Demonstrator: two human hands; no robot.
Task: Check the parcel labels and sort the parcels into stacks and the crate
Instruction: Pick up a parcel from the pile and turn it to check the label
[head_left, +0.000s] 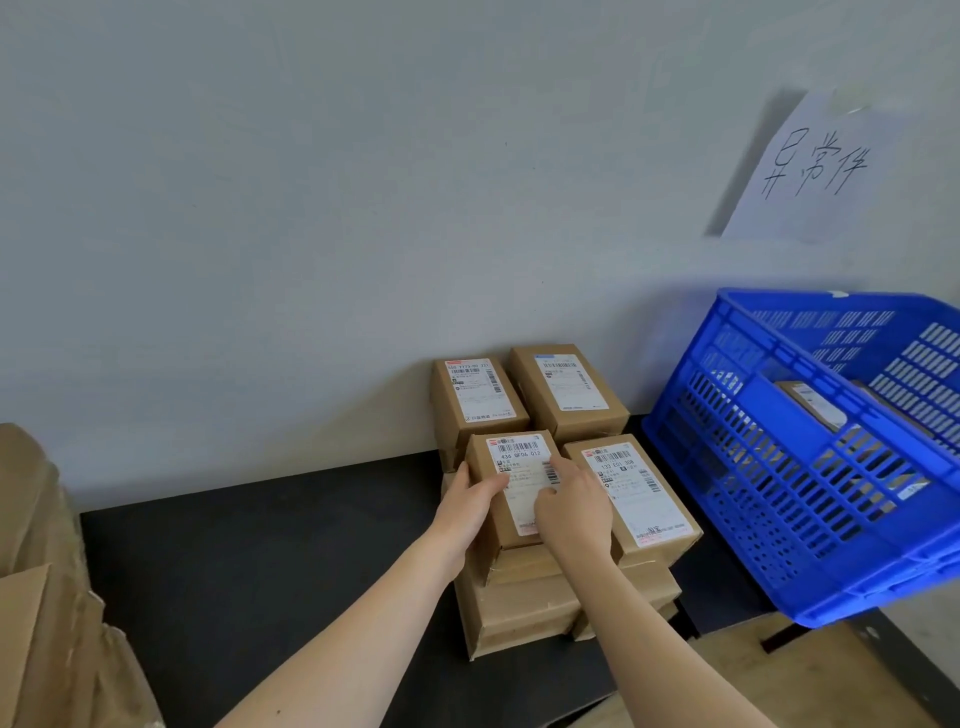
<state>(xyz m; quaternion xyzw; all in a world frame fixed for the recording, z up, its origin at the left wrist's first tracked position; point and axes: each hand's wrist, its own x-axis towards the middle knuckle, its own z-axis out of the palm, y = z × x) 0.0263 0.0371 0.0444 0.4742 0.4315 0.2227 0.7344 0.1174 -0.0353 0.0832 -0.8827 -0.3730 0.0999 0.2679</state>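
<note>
A person's left hand (470, 501) grips the side of a small brown cardboard parcel with a white label (519, 465), the right hand (571, 506) resting loose-fingered on top, atop the front-left stack on a black table (260, 571) near a blue slatted plastic crate (753, 467).

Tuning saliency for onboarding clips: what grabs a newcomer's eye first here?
Both hands, centre: the left hand grips the top parcel of the front-left stack and the right hand rests on its label. Next, the blue crate at right, holding more parcels, and the handwritten paper sign on the wall above it.
</note>
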